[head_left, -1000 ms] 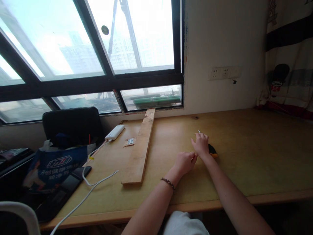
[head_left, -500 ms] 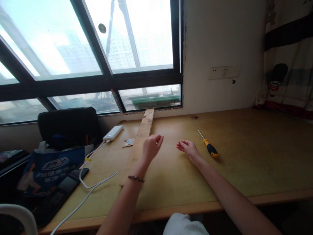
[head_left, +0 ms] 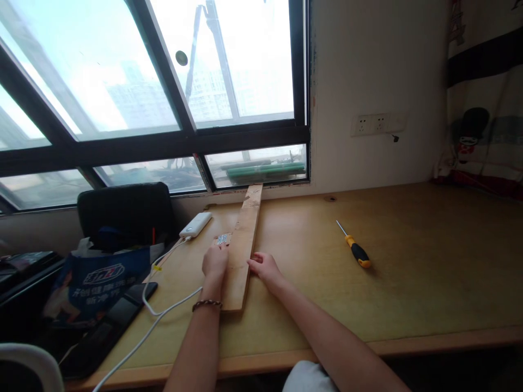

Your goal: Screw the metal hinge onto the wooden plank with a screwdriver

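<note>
The wooden board (head_left: 242,239) lies on the counter (head_left: 417,272) between your left hand (head_left: 214,262) and your right hand (head_left: 266,271), their bent fingers at its opposite long edges. I cannot tell whether either pinches it.

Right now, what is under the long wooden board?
Tabletop shows along both sides of the board; whatever lies beneath is covered. The left hand and right hand are at its opposite edges; whether either reaches underneath cannot be told.
</note>
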